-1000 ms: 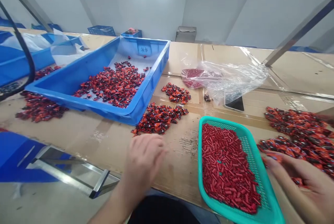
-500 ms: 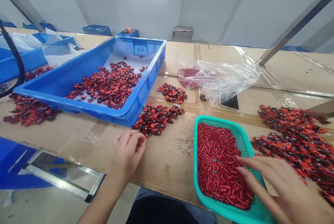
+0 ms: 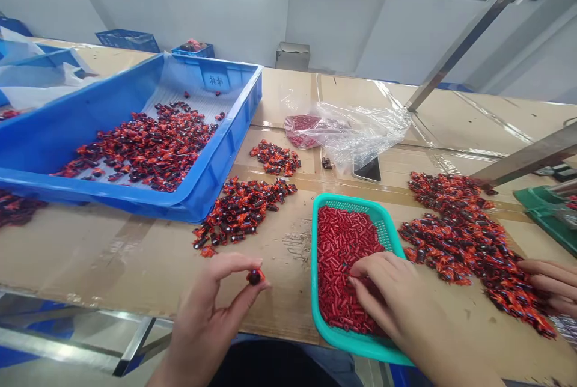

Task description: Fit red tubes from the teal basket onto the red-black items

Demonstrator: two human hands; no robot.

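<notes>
Between the thumb and index finger of my left hand (image 3: 211, 309) is a small black-and-orange part (image 3: 255, 277), lifted over the table near its front edge. My right hand (image 3: 401, 297) reaches into a green plastic basket (image 3: 315, 255) filled with short red tubes (image 3: 338, 243). Its thumb and index finger are bent together among the tubes; whether a tube is pinched there is hidden. Left of the basket lies a pile of black-and-orange parts (image 3: 243, 207), with a smaller pile (image 3: 274, 157) behind it.
A large blue tray (image 3: 234, 146) with many such parts stands at left. Behind the basket are a clear plastic bag (image 3: 360, 131) and a phone (image 3: 367, 169). Another person's hand (image 3: 552, 285) touches the long pile (image 3: 469, 237) at right. A metal post (image 3: 451, 62) rises behind.
My left hand has come away from the pile, now with a part in its fingers. My right hand has moved from the basket's right rim in among the tubes. The view has swung right.
</notes>
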